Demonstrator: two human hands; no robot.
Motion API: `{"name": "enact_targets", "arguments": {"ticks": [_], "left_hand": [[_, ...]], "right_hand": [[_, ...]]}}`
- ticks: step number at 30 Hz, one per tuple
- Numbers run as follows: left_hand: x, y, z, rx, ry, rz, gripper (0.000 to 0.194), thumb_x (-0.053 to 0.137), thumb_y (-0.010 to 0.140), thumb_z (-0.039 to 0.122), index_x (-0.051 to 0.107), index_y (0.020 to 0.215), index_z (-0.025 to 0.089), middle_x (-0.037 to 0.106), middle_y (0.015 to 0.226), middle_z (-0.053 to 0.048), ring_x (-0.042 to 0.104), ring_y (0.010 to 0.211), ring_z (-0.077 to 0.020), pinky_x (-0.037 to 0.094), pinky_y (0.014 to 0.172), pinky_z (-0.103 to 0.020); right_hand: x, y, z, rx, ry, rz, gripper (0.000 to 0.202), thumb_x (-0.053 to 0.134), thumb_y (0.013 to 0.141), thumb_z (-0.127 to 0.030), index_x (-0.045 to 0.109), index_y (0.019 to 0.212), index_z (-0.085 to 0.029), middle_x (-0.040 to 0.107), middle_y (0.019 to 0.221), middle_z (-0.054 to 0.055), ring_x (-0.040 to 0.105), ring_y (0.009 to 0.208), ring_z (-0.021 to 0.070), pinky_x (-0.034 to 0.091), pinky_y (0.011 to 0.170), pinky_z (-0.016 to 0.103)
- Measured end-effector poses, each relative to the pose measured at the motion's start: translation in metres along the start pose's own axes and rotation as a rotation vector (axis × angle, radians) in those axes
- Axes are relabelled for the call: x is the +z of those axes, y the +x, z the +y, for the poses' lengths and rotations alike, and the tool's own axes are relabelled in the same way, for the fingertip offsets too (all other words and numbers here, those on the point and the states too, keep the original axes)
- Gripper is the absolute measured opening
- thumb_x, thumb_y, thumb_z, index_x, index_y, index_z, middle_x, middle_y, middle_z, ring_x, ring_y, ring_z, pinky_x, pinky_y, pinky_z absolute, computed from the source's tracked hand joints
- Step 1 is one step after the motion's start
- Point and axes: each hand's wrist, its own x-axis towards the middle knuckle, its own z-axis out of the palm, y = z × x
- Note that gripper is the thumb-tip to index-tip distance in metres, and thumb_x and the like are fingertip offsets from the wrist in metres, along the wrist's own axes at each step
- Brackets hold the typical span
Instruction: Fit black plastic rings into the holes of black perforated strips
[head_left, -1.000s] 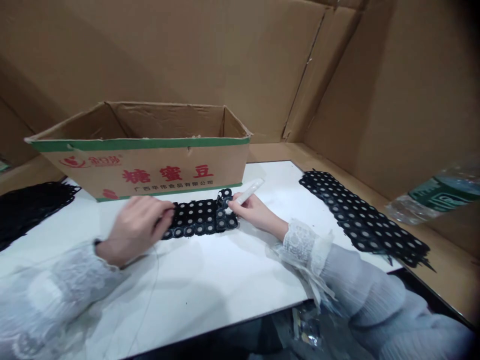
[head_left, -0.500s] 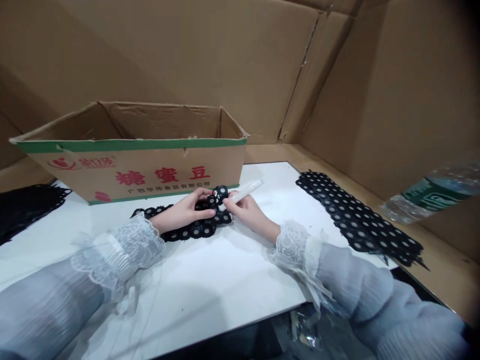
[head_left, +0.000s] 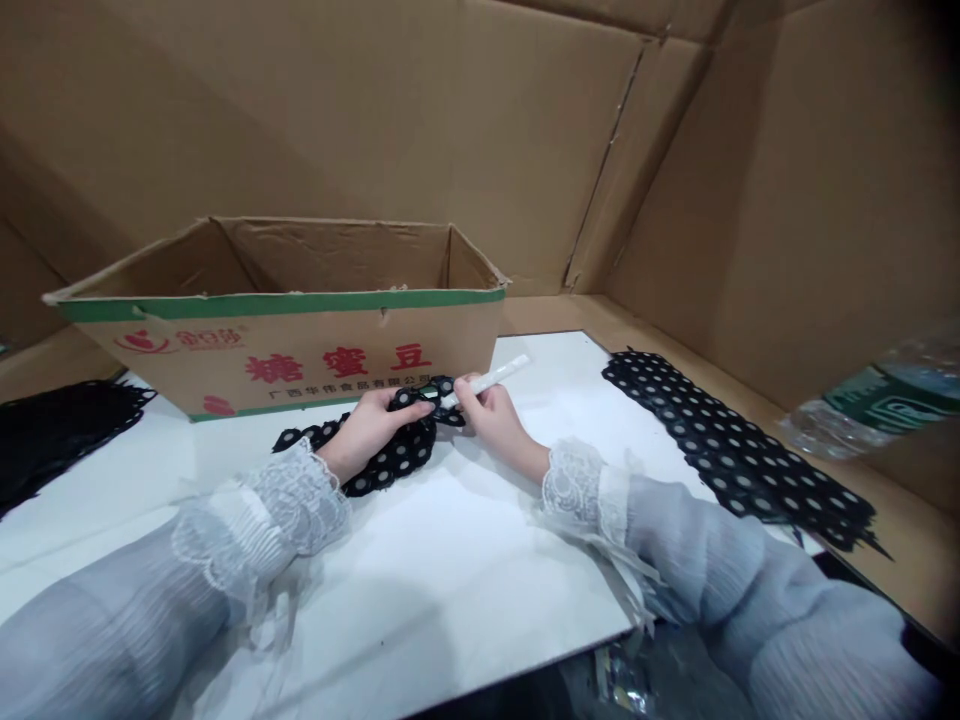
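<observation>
Left hand (head_left: 369, 425) pinches one dotted strip (head_left: 396, 457), right hand (head_left: 493, 412) one pen (head_left: 504, 373)

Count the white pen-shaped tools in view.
1 tool, in the right hand, beside the dotted black material the left hand pinches. The cardboard box may hide others.

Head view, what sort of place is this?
Probably a place for handwork: a white board backed by cardboard panels, black dotted material in the left hand, and a white pen-like tool in the right hand.
</observation>
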Motion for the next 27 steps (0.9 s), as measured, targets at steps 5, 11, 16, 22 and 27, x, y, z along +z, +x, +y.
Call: {"name": "enact_targets", "arguments": {"ticks": [5,11,16,22,27], "left_hand": [[0.002,-0.001,0.001,-0.031,-0.030,0.019,0.040,0.067,0.068,0.049,0.064,0.085,0.012,0.070,0.088,-0.008,0.062,0.079,-0.0221,0.045,0.072,-0.031],[0.001,-0.003,0.004,-0.049,-0.114,-0.042,0.037,0.067,0.069,0.045,0.063,0.086,0.013,0.069,0.090,-0.007,0.061,0.080,-0.0208,0.045,0.072,-0.030],[0.002,-0.003,0.004,-0.001,-0.090,-0.022,0.035,0.066,0.069,0.045,0.062,0.081,0.013,0.066,0.080,-0.004,0.058,0.073,-0.0180,0.043,0.067,-0.027],[0.004,-0.005,0.002,0.121,0.019,0.034,0.033,0.063,0.072,0.045,0.060,0.079,0.013,0.063,0.076,-0.002,0.055,0.071,-0.0170,0.042,0.066,-0.026],[0.003,-0.004,0.000,0.135,0.077,0.069,0.034,0.059,0.075,0.047,0.059,0.083,0.014,0.065,0.079,-0.003,0.056,0.074,-0.0188,0.043,0.068,-0.027]], "right_hand": [[0.004,0.001,0.000,0.102,0.097,0.039,0.039,0.046,0.081,-0.052,0.047,0.065,-0.017,0.046,0.057,-0.002,0.043,0.052,0.0097,0.034,0.048,0.023],[0.006,0.001,0.001,0.234,0.122,0.071,0.045,0.047,0.079,-0.055,0.046,0.056,-0.017,0.041,0.046,-0.004,0.037,0.042,0.0081,0.029,0.042,0.023],[0.006,-0.002,-0.003,-0.011,-0.043,0.071,0.034,0.041,0.087,-0.045,0.046,0.066,-0.018,0.049,0.063,0.000,0.048,0.061,0.0122,0.040,0.059,0.026],[0.012,0.006,-0.001,-0.348,-0.405,-0.113,0.022,0.035,0.091,-0.034,0.039,0.073,-0.021,0.048,0.092,0.007,0.049,0.081,0.0158,0.043,0.080,0.032],[0.010,0.018,-0.001,-0.354,-0.443,-0.103,0.021,0.035,0.090,-0.031,0.039,0.073,-0.021,0.049,0.088,0.008,0.049,0.081,0.0171,0.043,0.082,0.035]]}}
